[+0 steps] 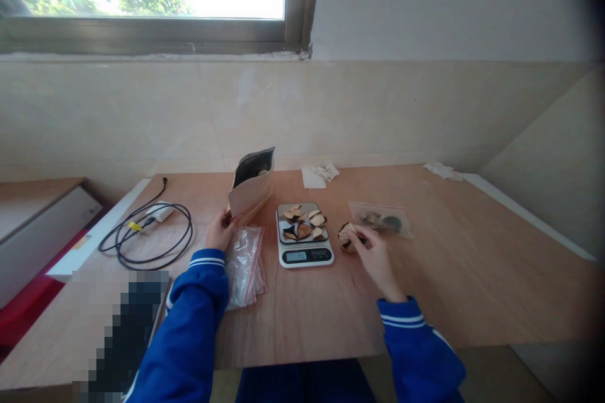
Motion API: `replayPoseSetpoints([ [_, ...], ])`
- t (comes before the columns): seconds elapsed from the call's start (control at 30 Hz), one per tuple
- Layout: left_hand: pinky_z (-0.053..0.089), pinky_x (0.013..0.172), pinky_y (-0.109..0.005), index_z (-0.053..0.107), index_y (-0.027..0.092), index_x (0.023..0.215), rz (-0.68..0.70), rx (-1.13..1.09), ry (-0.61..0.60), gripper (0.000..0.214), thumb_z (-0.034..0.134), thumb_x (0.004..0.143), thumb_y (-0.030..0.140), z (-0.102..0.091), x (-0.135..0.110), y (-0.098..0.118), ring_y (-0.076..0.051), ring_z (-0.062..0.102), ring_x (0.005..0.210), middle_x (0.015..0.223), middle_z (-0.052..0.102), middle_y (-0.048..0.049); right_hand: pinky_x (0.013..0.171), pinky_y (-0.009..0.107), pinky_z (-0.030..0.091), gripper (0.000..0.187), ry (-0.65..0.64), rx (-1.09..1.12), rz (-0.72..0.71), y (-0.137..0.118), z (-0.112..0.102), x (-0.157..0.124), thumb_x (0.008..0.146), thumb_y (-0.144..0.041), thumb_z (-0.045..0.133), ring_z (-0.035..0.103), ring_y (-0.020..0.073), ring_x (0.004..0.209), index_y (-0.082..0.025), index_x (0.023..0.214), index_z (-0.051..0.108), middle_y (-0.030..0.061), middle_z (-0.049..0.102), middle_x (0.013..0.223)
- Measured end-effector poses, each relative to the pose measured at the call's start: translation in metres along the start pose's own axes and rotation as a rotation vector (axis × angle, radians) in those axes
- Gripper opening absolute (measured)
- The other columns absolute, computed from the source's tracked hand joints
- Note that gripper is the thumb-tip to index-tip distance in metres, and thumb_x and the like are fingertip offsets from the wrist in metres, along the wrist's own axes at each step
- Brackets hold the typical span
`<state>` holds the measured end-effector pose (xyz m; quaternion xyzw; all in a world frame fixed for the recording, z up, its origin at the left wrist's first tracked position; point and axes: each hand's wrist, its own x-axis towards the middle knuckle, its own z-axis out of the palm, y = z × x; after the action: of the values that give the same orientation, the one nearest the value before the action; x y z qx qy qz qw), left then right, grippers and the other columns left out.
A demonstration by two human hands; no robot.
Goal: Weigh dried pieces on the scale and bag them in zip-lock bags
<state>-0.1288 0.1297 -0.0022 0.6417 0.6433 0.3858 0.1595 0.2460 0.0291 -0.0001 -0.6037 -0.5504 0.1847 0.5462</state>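
My right hand (373, 255) is closed in a pinch on a dried, dark-edged piece (346, 236), just right of a kitchen scale (306, 257). Several similar dried pieces (304, 230) lie on the scale's platform; its display is lit, but the digits are too small to read. My left hand (218, 232) is closed at the lower left of an open kraft paper pouch (254, 194), with something dark brown at its fingertips that I cannot make out. Clear zip bags (244, 264) with red seal lines lie beside that hand.
Behind my right hand lies a zip bag with contents (382, 219). Crumpled tissue (321, 175) sits by the wall. A coiled black cable (189, 233) with a white adapter (161, 211) is at left, and a pixelated dark object (130, 327) lies near the front edge.
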Motion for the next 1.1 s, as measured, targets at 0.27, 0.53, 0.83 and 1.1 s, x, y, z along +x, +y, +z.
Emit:
replayPoseSetpoints([
  [0.27,0.048,0.073,-0.031,0.062,0.014,0.108,-0.018,-0.008,-0.008,0.048,0.054,0.077,0.050,-0.001,-0.002,0.006,-0.022,0.064,0.081,0.088,0.069,-0.0072,0.081,0.032,0.049,0.046,-0.159,0.529,0.280,-0.039,0.015,-0.009,0.077,-0.046,0.065,0.063,0.0211,0.095,-0.020,0.114,0.062,0.0075,0.069,0.104],
  [0.53,0.048,0.071,-0.032,0.063,0.016,0.107,-0.020,-0.008,-0.001,0.048,0.054,0.077,0.051,0.000,-0.002,0.005,-0.022,0.063,0.079,0.084,0.068,-0.0064,0.062,0.027,0.044,0.031,-0.238,0.229,0.045,-0.054,0.029,-0.008,0.089,-0.037,0.039,0.058,0.0160,0.064,-0.020,0.075,0.062,0.0001,0.061,0.065],
  [0.83,0.049,0.069,-0.033,0.063,0.016,0.109,-0.007,-0.010,0.010,0.048,0.054,0.076,0.050,0.000,0.000,0.004,-0.022,0.063,0.076,0.082,0.068,-0.0061,0.077,0.037,0.045,0.030,-0.374,-0.714,-0.353,-0.070,0.061,-0.009,0.086,-0.027,0.056,0.060,0.0274,0.094,-0.019,0.114,0.061,0.0116,0.064,0.100],
  [1.1,0.048,0.067,-0.033,0.063,0.014,0.107,0.004,-0.004,0.004,0.048,0.053,0.077,0.051,0.001,0.000,0.003,-0.021,0.060,0.071,0.079,0.066,-0.0063,0.077,0.036,0.046,0.016,-0.346,-0.595,-0.451,-0.073,0.052,-0.010,0.087,-0.029,0.057,0.061,0.0246,0.088,-0.021,0.098,0.066,0.0073,0.065,0.091],
])
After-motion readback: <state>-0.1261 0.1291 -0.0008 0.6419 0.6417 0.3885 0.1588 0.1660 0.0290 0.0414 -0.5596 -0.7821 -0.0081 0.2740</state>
